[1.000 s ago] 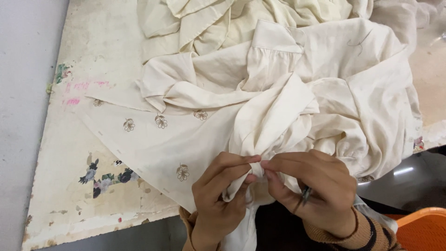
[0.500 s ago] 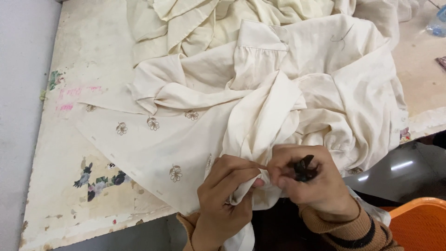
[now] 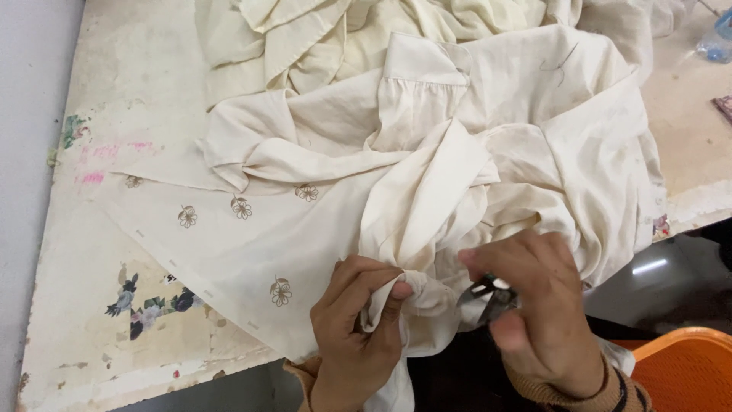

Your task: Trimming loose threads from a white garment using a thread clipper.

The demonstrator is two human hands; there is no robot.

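Left hand [image 3: 358, 328] at the near edge of the counter [image 3: 114, 114], grip clenched on a fold of the cream garment [image 3: 427, 206], thumb pressed over the bunched cloth. Right hand [image 3: 534, 313] just beside it, grip clenched on small metal thread snips [image 3: 488, 297], blades turned toward the pinched fold, close to it; touching or not, cannot tell. Both hands partly past the near edge, a tail of cloth hanging down between them.

Garment heaped across the middle and right of the counter, spilling over the near edge and reaching the right edge. One flat panel with small embroidered flowers [image 3: 241, 207] spread toward the near left corner. More pale cloth [image 3: 305, 38] piled along the far edge.

Bare, worn counter only along the left side, from far left corner to near left corner, with pink marks [image 3: 91, 164] and a faded floral patch [image 3: 149, 301]. Narrow bare strip at the far right corner, a blue thing [image 3: 717, 42] there, cut off by the picture. Orange seat [image 3: 686, 370] below the near right corner, near the right wrist.
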